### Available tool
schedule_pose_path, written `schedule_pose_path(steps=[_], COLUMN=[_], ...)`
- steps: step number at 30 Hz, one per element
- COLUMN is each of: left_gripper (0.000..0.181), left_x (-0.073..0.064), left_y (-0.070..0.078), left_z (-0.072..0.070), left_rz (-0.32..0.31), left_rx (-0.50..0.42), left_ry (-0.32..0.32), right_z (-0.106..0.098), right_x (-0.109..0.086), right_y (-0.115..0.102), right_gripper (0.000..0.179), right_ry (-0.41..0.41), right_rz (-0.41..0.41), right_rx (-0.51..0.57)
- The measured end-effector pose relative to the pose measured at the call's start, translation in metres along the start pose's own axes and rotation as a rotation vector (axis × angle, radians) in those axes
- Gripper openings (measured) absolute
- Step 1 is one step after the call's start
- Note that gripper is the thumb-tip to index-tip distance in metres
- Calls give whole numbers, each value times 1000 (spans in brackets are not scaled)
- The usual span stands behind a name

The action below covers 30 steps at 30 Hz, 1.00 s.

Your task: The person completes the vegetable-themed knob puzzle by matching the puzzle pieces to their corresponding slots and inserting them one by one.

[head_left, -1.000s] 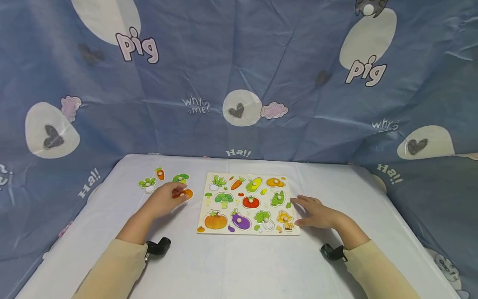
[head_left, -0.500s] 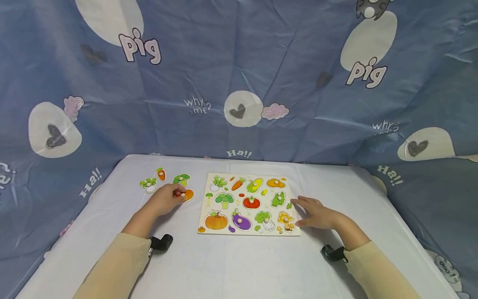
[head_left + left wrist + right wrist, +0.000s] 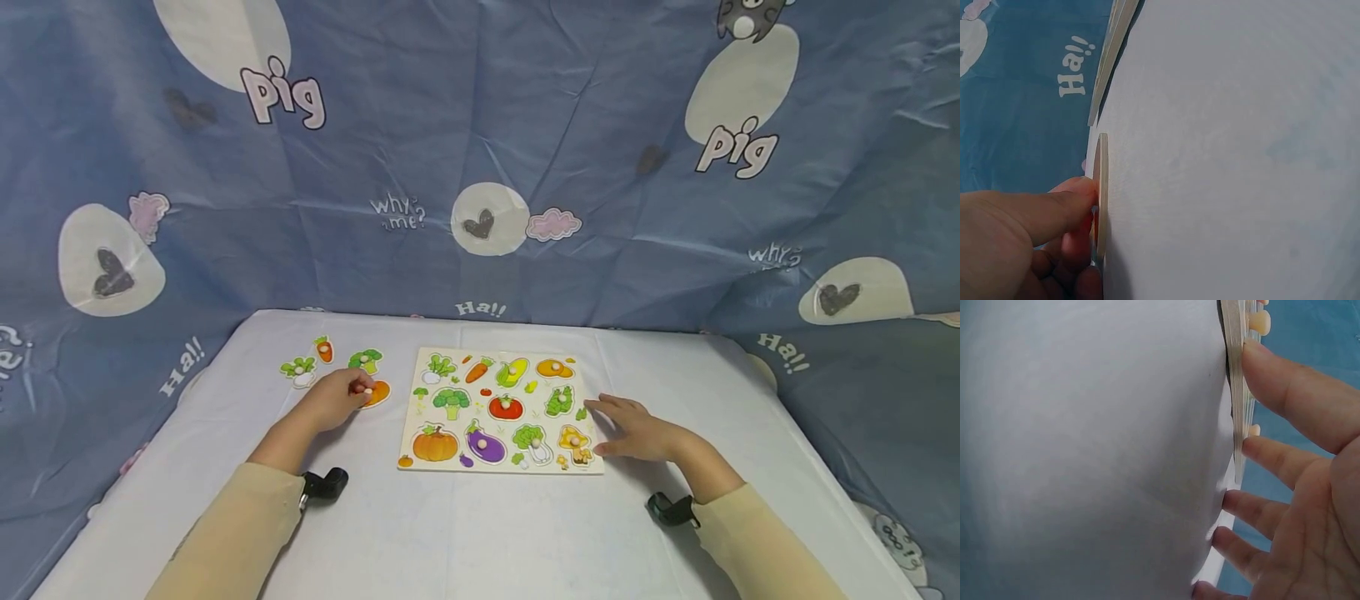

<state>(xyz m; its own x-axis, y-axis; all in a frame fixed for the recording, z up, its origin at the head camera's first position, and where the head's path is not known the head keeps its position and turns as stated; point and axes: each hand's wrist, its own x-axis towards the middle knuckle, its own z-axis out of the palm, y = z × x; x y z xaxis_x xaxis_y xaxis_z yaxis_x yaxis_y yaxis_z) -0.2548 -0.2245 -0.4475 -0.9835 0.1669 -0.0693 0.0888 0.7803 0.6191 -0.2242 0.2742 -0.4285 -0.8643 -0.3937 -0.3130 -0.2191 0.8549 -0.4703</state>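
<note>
A: What lies farthest left on the table?
B: A leafy green-and-white piece (image 3: pixel 297 372) rests on the white tabletop (image 3: pixel 480 533), left of center, with a carrot piece (image 3: pixel 324 349) above it and to its right.

A: And the left hand?
B: The left hand (image 3: pixel 330 402), extending from the lower left of the frame, pinches an orange piece (image 3: pixel 379 393) between thumb and fingers. The left wrist view shows that piece edge-on, close to the tabletop; whether the two touch is hard to tell. A broccoli piece (image 3: pixel 365 361) lies just above it.

A: What holds the middle?
B: A pale puzzle board (image 3: pixel 498 468) printed with vegetables lies flat, apart from the orange piece. Knobs stand on several of its pictures, the tomato (image 3: pixel 496 408) and eggplant (image 3: pixel 492 451) among them.

A: And at right?
B: The right hand (image 3: pixel 637 429), fingers spread and gripping nothing, extends from the lower right, its thumb and index fingertip at the board's right edge. A black device (image 3: pixel 670 507) sits at its wrist, beside a cream sleeve (image 3: pixel 757 537).
</note>
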Motion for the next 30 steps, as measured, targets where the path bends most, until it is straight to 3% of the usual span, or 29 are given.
schedule_pose_path(steps=[20,30], left_gripper=[11,7], left_x=[-6,-13], left_y=[5,13], left_z=[0,3], left_rz=[48,84], left_rx=[39,11], left_ry=[-39,-53], right_z=[-1,2], right_x=[-1,0], right_y=[-2,4], right_gripper=[85,91], right_ry=[-6,-6], right_rz=[2,-4], right_rx=[2,8])
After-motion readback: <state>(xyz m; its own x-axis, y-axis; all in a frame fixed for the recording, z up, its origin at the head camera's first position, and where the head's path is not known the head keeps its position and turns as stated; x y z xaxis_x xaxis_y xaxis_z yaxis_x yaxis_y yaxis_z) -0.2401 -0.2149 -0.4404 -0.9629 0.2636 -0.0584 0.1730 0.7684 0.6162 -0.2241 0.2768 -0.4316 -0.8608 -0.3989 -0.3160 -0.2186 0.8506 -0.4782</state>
